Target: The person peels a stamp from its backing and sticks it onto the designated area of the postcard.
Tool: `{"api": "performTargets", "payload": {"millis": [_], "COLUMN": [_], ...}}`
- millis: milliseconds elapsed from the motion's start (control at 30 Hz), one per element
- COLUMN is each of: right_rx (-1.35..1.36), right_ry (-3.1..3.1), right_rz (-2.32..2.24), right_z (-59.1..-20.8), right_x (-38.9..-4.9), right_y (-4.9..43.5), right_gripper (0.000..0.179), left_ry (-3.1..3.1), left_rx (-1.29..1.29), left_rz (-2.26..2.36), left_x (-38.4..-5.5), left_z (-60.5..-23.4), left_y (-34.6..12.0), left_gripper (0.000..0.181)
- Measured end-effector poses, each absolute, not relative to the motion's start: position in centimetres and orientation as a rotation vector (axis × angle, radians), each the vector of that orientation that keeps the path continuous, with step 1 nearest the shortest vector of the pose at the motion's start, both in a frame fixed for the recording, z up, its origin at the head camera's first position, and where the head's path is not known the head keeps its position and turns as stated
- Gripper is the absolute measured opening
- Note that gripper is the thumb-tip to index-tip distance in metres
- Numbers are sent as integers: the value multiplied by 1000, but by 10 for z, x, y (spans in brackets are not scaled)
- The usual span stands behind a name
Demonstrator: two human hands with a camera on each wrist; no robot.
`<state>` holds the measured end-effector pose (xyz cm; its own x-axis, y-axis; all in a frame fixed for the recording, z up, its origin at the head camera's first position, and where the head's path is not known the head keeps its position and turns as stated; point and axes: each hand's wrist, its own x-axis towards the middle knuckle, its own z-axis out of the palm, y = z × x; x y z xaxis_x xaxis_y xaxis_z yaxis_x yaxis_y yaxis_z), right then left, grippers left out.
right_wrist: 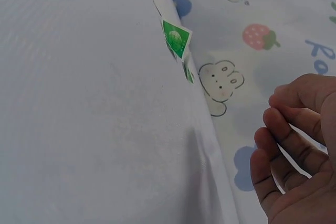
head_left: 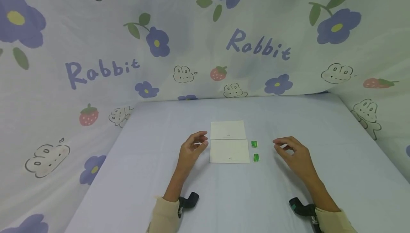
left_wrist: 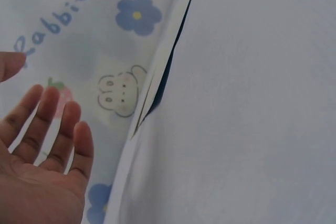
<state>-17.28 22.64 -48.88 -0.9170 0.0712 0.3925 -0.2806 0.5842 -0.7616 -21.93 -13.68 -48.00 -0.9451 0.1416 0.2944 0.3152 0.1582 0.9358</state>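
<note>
Two cream paper rectangles, like envelopes or cards, lie one behind the other on the white table: the far one [head_left: 227, 130] and the near one [head_left: 229, 151]. Small faint marks show on both. Just to their right are two small green pieces with pale borders, like stamps, the far stamp [head_left: 254, 144] and the near stamp [head_left: 256, 157]. In the right wrist view the larger-looking stamp [right_wrist: 176, 38] has lifted edges. My left hand [head_left: 192, 150] hovers left of the papers, fingers loosely bent, holding nothing. Right of the stamps, my right hand [head_left: 296, 155] hangs with thumb and forefinger near each other, nothing visible between them.
A white cloth covers the table [head_left: 144, 176]. Behind it and at both sides hangs a curtain [head_left: 192, 48] printed with flowers, rabbits and strawberries. Each wrist wears a black mount, the left mount [head_left: 189, 201] and the right mount [head_left: 301, 208], below beige sleeves.
</note>
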Motion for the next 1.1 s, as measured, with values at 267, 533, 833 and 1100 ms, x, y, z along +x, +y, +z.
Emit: {"api": "performTargets", "payload": {"millis": [267,533,833,1100], "right_rx": [157,169,186,183], "right_ry": [-2464,-2460,-2452,-2462], "right_rz": [1269,1266,1266,1268], "right_z": [-488,-487,-488,-489], "right_x": [-171,-171,-171,-171], "right_y": [225,224,223,222], "right_gripper": [16,15,15,15], "left_ry": [-2281,-2282,-2294,-2319], "left_rx": [-503,-533,-534,-524], "left_rz": [-1935,-1915,-1916,-1914], "left_x": [-217,-217,-216,-215], "left_z": [-481,-482,-484,-484], "left_y": [-134,-131,-130,-128], "left_gripper": [36,38,36,36]}}
